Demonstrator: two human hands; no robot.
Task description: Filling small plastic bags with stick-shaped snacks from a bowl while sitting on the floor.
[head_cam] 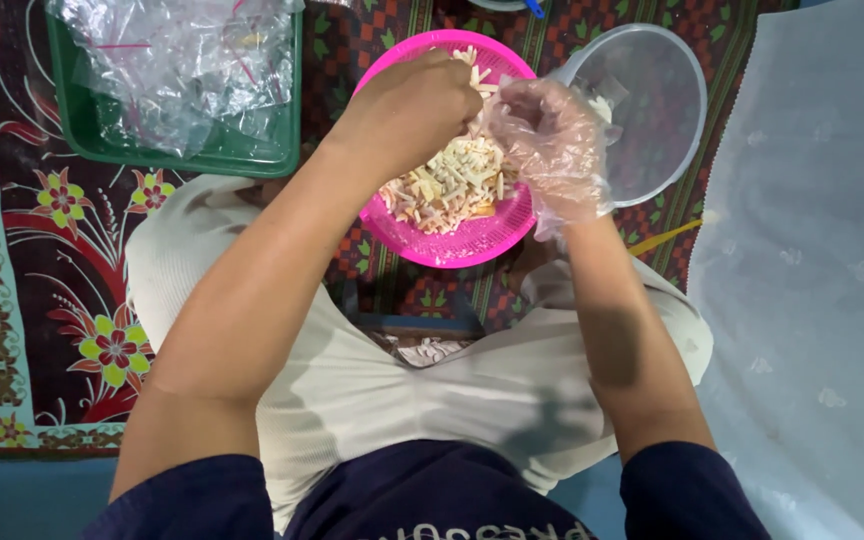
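The pink basket (452, 235) of pale cut strips (452, 180) sat at upper centre on a patterned floral mat (42, 250). The bare left hand (412, 105) was curled into the strips, its grip hidden. The right hand (552, 150), in a clear plastic glove, pinched strips loosely. A clear bowl (652, 110) lay upper right, a green tray (192, 150) of plastic bags upper left, and white cloth (812, 300) on the right.

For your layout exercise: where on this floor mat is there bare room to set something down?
Free: the patterned mat left of the knee, below the green tray, and the pale cloth on the right. Crowded: both hands, left hand and gloved right hand, meet over the pink basket beside the clear bowl.
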